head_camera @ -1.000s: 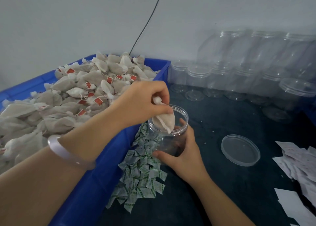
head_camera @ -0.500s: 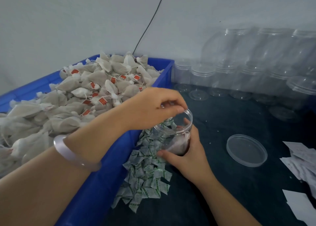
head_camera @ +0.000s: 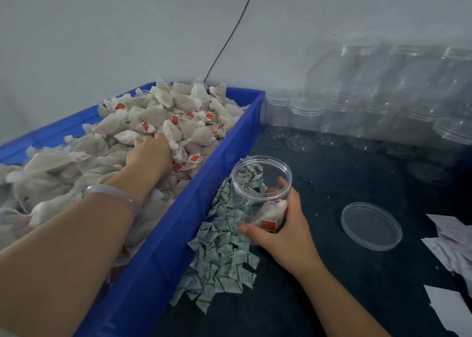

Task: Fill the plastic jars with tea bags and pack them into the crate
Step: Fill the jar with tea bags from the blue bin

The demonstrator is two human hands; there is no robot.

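A blue crate on the left is heaped with pale tea bags bearing red tags. My left hand lies on that heap, its fingertips sunk among the bags and hidden. Right of the crate, an open clear plastic jar is tilted toward it on the dark table. My right hand grips the jar around its lower part. A tea bag with a red tag lies inside the jar.
A clear lid lies flat to the right of the jar. Several empty jars stand stacked along the back wall. Green-printed sachets are piled against the crate. White paper slips lie at the right edge.
My left hand let a tea bag drop into the jar, then moved left into the crate's heap. The right hand kept its hold on the jar, which now tilts more.
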